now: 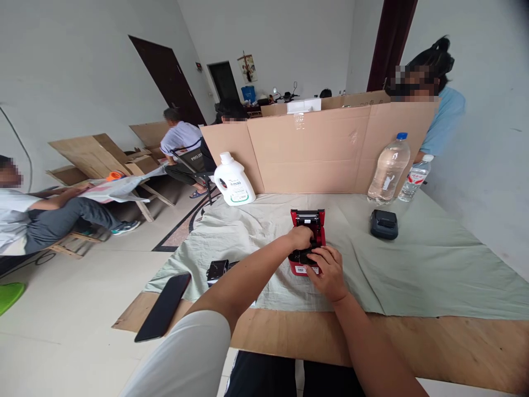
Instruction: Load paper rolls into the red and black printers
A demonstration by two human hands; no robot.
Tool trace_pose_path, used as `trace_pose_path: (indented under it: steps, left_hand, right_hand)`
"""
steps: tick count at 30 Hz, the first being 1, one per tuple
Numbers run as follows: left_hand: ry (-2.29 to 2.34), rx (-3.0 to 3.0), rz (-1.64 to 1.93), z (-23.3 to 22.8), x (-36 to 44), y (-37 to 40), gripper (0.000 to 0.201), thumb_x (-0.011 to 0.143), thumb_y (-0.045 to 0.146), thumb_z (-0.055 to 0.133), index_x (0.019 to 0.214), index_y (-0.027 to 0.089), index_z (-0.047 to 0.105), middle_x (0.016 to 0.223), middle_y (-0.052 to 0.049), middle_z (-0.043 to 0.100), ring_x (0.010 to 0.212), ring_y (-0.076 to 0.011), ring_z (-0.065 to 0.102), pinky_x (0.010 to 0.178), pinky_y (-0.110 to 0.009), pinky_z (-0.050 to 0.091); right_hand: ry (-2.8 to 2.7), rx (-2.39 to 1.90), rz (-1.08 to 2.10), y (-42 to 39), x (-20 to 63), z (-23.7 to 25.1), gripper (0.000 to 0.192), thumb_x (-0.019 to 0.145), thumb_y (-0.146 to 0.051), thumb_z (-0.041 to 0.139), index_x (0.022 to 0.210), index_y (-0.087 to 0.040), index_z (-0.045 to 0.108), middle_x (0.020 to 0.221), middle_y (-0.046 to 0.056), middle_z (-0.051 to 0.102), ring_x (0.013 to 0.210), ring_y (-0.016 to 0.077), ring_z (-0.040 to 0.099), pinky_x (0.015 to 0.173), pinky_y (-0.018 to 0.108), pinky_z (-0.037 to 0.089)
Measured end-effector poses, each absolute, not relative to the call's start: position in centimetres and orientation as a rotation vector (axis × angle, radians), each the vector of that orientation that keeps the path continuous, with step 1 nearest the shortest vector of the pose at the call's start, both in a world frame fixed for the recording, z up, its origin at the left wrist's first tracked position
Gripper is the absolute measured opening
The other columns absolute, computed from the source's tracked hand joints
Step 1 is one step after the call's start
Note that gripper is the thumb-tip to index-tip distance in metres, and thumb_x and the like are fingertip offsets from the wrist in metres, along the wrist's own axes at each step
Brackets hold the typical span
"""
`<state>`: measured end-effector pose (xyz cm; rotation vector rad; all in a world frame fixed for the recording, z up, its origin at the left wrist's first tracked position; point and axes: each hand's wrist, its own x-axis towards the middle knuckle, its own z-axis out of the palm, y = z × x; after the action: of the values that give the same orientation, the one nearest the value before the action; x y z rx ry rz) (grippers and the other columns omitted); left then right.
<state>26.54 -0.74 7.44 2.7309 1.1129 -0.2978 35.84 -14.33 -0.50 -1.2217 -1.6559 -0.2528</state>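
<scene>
A small red and black label printer [322, 237] stands on the cloth in front of me, its lid raised and a pale sticker on its front. My left hand [301, 237] reaches into the open printer with bent fingers; their tips are hidden inside, so I cannot make out what they hold. Around the printer's front right edge, my right hand [330, 270] is closed, thumb at the front and fingers over the top. Left of the printer, partly behind my left forearm, lie black wrapped packets [217, 271].
A dark phone [163, 309] lies at the table's left edge. A black boxy device [384, 224] sits to the right. A white detergent jug [235, 179], a large bottle [389, 168] and a small bottle [415, 177] stand before a cardboard screen [309, 154]. Several people sit beyond.
</scene>
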Motion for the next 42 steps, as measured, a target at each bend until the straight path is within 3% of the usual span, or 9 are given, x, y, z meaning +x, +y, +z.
trace_pose_path:
  steps: [5,8,11,14,20,26,32,36,42]
  left_hand:
    - [0.970,2.699,-0.099,9.9,24.8,-0.9,0.036,0.077,0.007,0.052,0.105,0.017,0.071,0.108,-0.006,0.072,0.100,-0.0207,0.065,0.086,-0.026,0.049]
    - [1.053,2.599,0.225,12.0,23.5,-0.7,0.036,0.080,0.005,0.045,0.101,0.018,0.071,0.101,-0.003,0.072,0.093,-0.0175,0.065,0.088,-0.027,0.050]
    - [1.168,2.500,0.700,12.1,22.7,0.0,0.035,0.091,0.016,0.038,0.114,0.017,0.065,0.114,-0.007,0.067,0.108,-0.0203,0.060,0.102,-0.035,0.044]
    - [1.072,2.445,0.883,9.9,22.1,0.2,0.039,0.095,0.030,0.039,0.126,0.013,0.056,0.128,-0.013,0.058,0.124,-0.0237,0.049,0.110,-0.041,0.036]
    - [0.869,2.285,1.239,5.3,20.9,-3.3,0.052,0.099,0.047,0.021,0.119,0.016,0.057,0.117,-0.013,0.060,0.115,-0.0217,0.052,0.104,-0.041,0.040]
    - [0.811,2.206,1.372,2.1,20.2,-7.1,0.052,0.099,0.048,0.020,0.123,0.017,0.054,0.120,-0.014,0.058,0.119,-0.0240,0.050,0.104,-0.045,0.037]
    - [0.829,2.174,1.502,-0.6,20.6,-8.0,0.048,0.098,0.044,0.022,0.127,0.017,0.049,0.121,-0.015,0.058,0.125,-0.0256,0.046,0.106,-0.048,0.034]
    - [0.850,2.145,1.591,-1.2,21.0,-8.1,0.046,0.098,0.040,0.025,0.133,0.016,0.043,0.119,-0.014,0.060,0.122,-0.0251,0.048,0.105,-0.049,0.034]
    - [0.935,2.158,1.618,-1.4,21.1,-8.0,0.044,0.098,0.039,0.027,0.129,0.015,0.046,0.112,-0.013,0.064,0.115,-0.0249,0.053,0.099,-0.046,0.037]
  right_hand:
    - [-1.651,-1.215,-0.224,-14.3,35.8,-0.5,0.021,0.082,-0.033,0.064,0.102,-0.030,0.066,0.105,0.003,0.067,0.110,0.0252,0.052,0.096,0.046,0.040]
    - [-1.662,-1.221,-0.231,-14.4,35.9,-0.6,0.020,0.083,-0.033,0.062,0.102,-0.028,0.067,0.104,0.004,0.066,0.111,0.0254,0.052,0.098,0.046,0.040]
    - [-1.668,-1.216,-0.250,-14.4,35.9,-0.5,0.020,0.082,-0.033,0.063,0.100,-0.026,0.068,0.103,0.004,0.067,0.110,0.0254,0.052,0.098,0.045,0.039]
    - [-1.657,-1.190,-0.267,-14.3,35.9,-0.4,0.019,0.081,-0.032,0.064,0.098,-0.026,0.067,0.102,0.004,0.067,0.108,0.0253,0.053,0.095,0.045,0.041]
    - [-1.640,-1.162,-0.280,-14.3,35.8,-0.3,0.017,0.080,-0.034,0.066,0.096,-0.028,0.067,0.098,0.003,0.067,0.107,0.0249,0.054,0.095,0.045,0.041]
    - [-1.667,-1.232,-0.296,-14.3,35.9,-0.3,0.024,0.079,-0.037,0.068,0.100,-0.026,0.065,0.105,0.006,0.063,0.107,0.0257,0.053,0.096,0.045,0.042]
    - [-1.608,-1.298,-0.292,-13.6,36.2,-1.0,0.060,0.077,-0.052,0.067,0.126,-0.023,0.049,0.125,0.013,0.055,0.119,0.0308,0.048,0.102,0.052,0.039]
    - [-1.601,-1.334,-0.295,-13.4,36.3,-1.1,0.072,0.075,-0.058,0.067,0.130,-0.019,0.044,0.121,0.014,0.058,0.118,0.0305,0.050,0.101,0.052,0.040]
    - [-1.569,-1.406,-0.278,-13.3,36.7,-0.8,0.076,0.067,-0.065,0.070,0.123,-0.018,0.049,0.110,0.012,0.063,0.106,0.0286,0.057,0.094,0.048,0.045]
